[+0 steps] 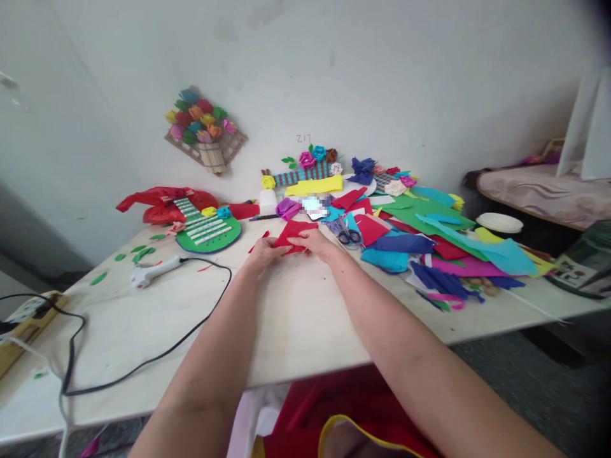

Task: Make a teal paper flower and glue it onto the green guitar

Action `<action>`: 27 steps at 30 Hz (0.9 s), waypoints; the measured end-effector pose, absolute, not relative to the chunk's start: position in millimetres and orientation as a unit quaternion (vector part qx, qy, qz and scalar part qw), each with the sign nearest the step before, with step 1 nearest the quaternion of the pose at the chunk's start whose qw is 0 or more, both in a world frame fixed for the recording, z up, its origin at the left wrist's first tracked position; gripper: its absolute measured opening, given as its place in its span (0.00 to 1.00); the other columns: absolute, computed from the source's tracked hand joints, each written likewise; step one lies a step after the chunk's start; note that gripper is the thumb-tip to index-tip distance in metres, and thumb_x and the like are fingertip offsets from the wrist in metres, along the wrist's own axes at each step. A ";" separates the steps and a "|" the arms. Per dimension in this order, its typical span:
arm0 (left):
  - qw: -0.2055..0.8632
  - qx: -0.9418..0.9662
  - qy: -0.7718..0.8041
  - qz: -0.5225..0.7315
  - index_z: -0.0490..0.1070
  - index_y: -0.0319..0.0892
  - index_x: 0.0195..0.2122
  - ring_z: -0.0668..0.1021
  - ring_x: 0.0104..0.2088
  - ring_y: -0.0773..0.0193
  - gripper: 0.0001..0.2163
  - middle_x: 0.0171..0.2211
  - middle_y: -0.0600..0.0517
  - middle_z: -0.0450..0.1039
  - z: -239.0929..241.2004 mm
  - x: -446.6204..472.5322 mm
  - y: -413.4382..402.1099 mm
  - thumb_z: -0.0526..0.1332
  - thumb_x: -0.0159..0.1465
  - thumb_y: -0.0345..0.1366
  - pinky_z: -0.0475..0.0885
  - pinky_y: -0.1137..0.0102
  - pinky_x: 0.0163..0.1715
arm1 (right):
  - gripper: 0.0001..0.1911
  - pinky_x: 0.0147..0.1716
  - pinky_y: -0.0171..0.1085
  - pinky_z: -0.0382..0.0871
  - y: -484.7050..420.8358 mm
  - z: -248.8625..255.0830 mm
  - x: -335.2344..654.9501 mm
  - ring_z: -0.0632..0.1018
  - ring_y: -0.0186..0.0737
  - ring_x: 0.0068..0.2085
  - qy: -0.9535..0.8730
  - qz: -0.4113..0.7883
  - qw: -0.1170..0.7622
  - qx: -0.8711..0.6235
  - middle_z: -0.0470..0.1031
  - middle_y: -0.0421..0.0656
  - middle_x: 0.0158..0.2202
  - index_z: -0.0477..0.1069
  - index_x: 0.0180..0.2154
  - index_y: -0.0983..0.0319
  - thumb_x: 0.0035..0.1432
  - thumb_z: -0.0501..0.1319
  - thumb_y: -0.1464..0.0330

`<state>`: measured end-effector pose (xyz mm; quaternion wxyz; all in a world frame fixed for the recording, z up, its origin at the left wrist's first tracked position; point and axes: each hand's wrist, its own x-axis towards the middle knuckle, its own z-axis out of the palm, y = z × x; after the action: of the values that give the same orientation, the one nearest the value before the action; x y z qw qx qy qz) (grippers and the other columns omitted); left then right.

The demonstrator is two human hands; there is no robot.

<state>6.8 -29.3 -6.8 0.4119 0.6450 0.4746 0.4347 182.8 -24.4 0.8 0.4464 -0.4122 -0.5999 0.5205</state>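
Between my two hands, just above the table [296, 324], is a piece of red crepe paper [296, 234]. My left hand [268, 253] grips its left edge, fingers closed on it. On the other side my right hand [312, 243] pinches the paper near its right edge. A small red scrap [258, 242] lies beside my left hand. To the right of my right hand rest black-handled scissors [349, 236]. A phone [315, 208] with a lit screen lies behind the paper.
At the left are a glue gun [155, 270] with a black cord, a green guitar-shaped craft [210, 230] and green paper leaves [143, 254]. Many coloured paper sheets [439, 229] cover the right side. A large glass jar [585, 261] stands far right; a power strip [28, 324] is far left.
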 end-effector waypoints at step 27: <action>0.412 0.638 0.387 0.523 0.64 0.38 0.51 0.71 0.18 0.70 0.34 0.21 0.56 0.71 0.0 14.8 -33.0 0.71 0.42 0.40 0.68 0.74 0.21 | 0.07 0.14 0.28 0.63 -20.9 3.0 183.8 0.68 0.28 0.17 -0.551 0.541 0.490 -0.404 0.68 0.35 0.15 0.66 0.20 0.65 0.40 0.63 0.78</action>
<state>14.8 -33.0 0.0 0.4116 0.6384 0.3866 0.5230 183.8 -20.9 3.0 0.4903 -0.4045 -0.5510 0.5406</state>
